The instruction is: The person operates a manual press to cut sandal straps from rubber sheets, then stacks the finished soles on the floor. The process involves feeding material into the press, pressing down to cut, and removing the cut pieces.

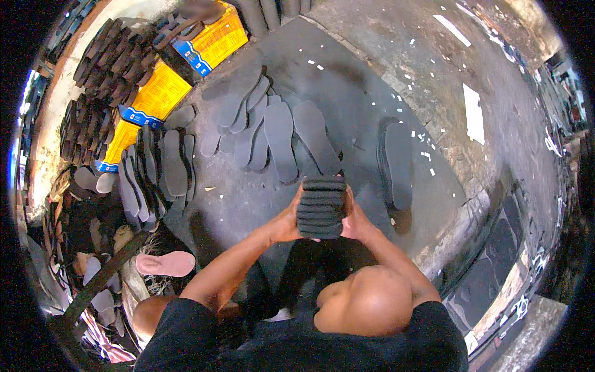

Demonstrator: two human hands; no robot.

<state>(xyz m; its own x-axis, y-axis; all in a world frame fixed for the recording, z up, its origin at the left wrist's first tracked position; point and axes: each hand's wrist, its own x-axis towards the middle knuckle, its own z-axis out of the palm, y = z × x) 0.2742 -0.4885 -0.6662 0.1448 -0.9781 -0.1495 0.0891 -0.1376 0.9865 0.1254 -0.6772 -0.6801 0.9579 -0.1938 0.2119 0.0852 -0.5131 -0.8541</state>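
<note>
In front of me I hold a thick stack of black shoe soles (321,209), seen from its ends. My left hand (289,221) is closed around its left side, and my right hand (354,218) grips its right side. Most of the fingers are hidden by the stack. Just beyond it, several grey soles (280,139) lie fanned out on the dark floor sheet (248,198). To the right of my right hand rests a small pile of soles (400,164).
More soles (176,162) lean in a row at the left. Behind them are yellow and blue cartons (158,90) and heaps of dark soles (111,59). A pink sole (165,263) lies near my left elbow. White scraps (473,115) litter the floor at the right.
</note>
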